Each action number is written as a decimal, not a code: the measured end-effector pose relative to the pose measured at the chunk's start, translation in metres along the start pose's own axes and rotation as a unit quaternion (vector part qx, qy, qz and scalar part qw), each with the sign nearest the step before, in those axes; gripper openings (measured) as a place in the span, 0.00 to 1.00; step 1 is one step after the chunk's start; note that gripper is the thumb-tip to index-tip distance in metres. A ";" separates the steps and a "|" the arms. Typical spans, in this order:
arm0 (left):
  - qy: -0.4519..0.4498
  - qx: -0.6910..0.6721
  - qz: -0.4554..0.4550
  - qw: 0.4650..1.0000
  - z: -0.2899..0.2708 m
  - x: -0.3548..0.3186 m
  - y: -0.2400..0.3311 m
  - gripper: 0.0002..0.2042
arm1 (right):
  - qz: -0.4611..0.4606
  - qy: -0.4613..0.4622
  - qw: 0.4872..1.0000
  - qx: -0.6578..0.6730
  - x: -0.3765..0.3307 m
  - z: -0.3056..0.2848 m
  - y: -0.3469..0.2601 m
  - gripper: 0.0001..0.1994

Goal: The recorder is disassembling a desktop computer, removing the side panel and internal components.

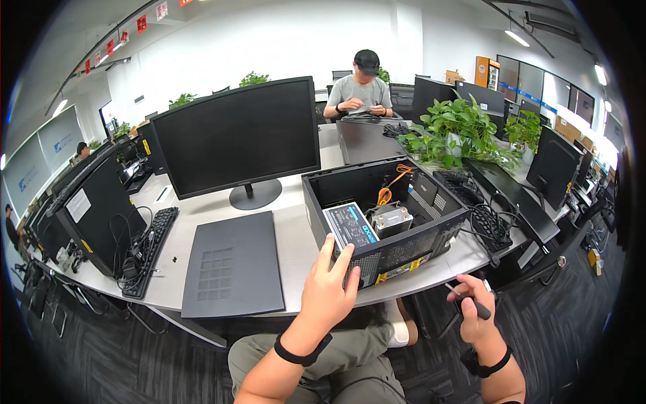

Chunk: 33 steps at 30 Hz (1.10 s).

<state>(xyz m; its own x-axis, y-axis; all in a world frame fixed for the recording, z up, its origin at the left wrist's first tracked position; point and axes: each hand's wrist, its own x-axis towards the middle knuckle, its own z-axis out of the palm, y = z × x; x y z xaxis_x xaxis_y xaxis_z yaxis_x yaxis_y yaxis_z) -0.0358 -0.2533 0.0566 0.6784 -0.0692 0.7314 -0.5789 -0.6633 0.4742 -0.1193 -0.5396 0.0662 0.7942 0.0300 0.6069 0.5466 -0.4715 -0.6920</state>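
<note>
An opened black computer case [319, 214] lies on its side at the front of the desk. Inside it are a power supply with a black and blue label [351, 226], a metal CPU cooler [392, 219] and a bundle of orange and yellow cables [385, 195]. My left hand [328, 288] is at the case's near left corner, fingers spread, fingertips at the power supply's near edge; whether they press on it I cannot tell. Off the desk's front edge, at the right, my right hand [475, 311] grips a small screwdriver [481, 310] with a dark handle.
A black side panel [235, 266] lies left of the case, two tiny dark screws [175, 259] farther left. Behind stands a monitor [235, 138]. Keyboards and tangled cables [494, 219] flank the work area. Potted plants [457, 131] stand back right; a person [360, 91] sits across the desk.
</note>
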 end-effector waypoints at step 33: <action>0.008 -0.080 0.025 0.996 0.018 -0.023 0.008 0.27 | 0.236 0.086 0.890 0.380 0.000 0.084 -0.012 0.08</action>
<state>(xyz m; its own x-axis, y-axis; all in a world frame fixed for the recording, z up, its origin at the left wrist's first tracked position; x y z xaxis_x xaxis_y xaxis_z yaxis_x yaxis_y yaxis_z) -0.0479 -0.2700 0.0348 0.6409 -0.0865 0.7628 -0.6772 -0.5316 0.5087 -0.1040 -0.4601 0.0420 0.9664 -0.1791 0.1843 0.2365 0.3390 -0.9106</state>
